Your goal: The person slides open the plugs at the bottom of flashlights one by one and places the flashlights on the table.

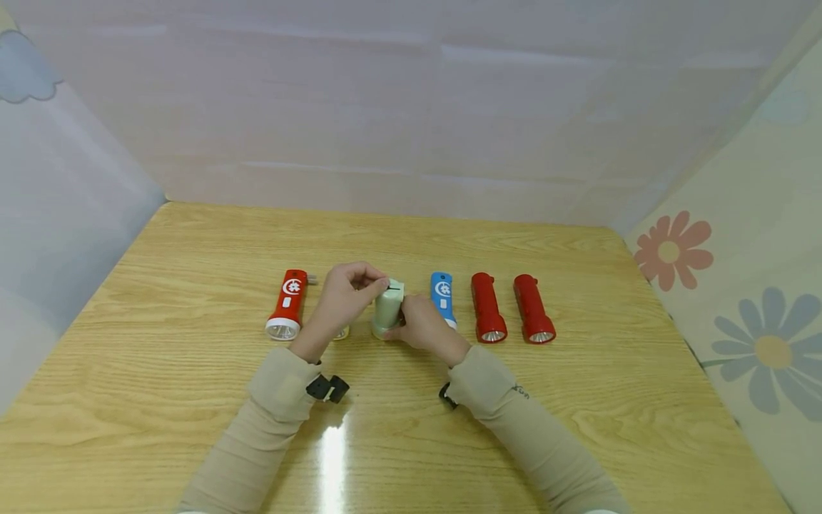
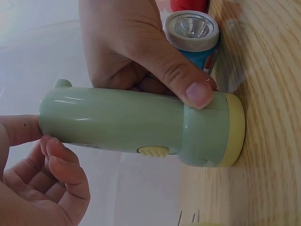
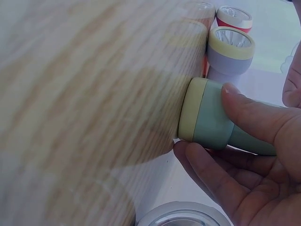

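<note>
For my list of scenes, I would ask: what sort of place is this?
Probably a staged tabletop booth: a wood-grain table, a creased pale backdrop and a flower-patterned side panel.

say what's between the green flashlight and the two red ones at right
In the head view, the blue flashlight and the right hand, which grips the green flashlight, lie between it and the two red flashlights.

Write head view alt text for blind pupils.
A right hand grips a green torch upright; the left hand touches its top. On the table lie a red torch and a mostly hidden one, left; a blue torch and two red ones, right.
</note>
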Tool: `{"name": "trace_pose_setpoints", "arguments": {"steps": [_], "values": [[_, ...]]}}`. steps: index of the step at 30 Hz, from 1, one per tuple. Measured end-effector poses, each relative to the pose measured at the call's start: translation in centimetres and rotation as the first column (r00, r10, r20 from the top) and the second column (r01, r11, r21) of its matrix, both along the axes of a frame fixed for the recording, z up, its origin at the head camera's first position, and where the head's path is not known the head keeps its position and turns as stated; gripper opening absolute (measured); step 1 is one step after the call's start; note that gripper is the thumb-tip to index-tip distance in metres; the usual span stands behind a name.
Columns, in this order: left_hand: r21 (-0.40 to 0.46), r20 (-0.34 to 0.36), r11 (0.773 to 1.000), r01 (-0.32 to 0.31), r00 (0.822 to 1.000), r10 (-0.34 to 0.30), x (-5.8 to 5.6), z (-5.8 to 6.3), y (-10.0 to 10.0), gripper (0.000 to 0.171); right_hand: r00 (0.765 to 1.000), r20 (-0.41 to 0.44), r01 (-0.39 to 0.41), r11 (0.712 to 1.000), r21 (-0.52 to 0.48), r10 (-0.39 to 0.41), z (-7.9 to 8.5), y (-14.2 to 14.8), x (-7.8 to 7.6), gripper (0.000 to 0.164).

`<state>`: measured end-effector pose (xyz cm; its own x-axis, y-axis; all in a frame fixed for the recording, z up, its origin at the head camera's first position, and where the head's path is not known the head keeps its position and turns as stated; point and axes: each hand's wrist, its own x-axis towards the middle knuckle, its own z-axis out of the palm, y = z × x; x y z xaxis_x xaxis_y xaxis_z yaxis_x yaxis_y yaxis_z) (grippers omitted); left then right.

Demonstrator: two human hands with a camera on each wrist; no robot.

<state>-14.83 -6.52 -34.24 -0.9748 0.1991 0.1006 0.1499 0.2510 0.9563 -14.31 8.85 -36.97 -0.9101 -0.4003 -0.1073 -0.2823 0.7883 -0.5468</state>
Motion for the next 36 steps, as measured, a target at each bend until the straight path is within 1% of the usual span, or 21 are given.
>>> {"name": "trace_pose_setpoints", "arguments": {"steps": [9, 17, 28, 32, 36], "values": [[0.007, -0.016, 1.0, -0.003, 1.0, 0.003, -0.3, 0.4, 0.1, 0.009, 0.999, -0.026, -0.019, 1.0, -0.003, 0.019, 0.1, 0.2, -0.5, 0.036], [0.008, 0.0, 1.0, 0.004, 1.0, -0.004, -0.4, 0.1, 0.0, 0.009, 0.999, -0.021, -0.037, 0.999, -0.036, 0.036, -0.2, 0.3, -0.3, 0.037], [0.022, 0.05, 1.0, 0.004, 0.999, -0.005, -0.1, -1.1, -0.1, 0.008, 0.999, -0.003, -0.035, 0.999, -0.035, 0.035, -1.0, 0.2, 0.5, 0.038], [0.029, 0.035, 1.0, 0.004, 0.999, -0.005, 0.1, -1.1, -0.1, 0.009, 0.999, -0.015, -0.045, 0.998, -0.048, 0.044, -1.2, 0.2, 0.6, 0.039], [0.029, 0.024, 1.0, 0.003, 1.0, -0.004, 0.0, -0.7, 0.0, 0.01, 0.999, -0.036, -0.041, 0.997, -0.062, 0.039, -1.0, 0.2, 0.5, 0.041]]}}
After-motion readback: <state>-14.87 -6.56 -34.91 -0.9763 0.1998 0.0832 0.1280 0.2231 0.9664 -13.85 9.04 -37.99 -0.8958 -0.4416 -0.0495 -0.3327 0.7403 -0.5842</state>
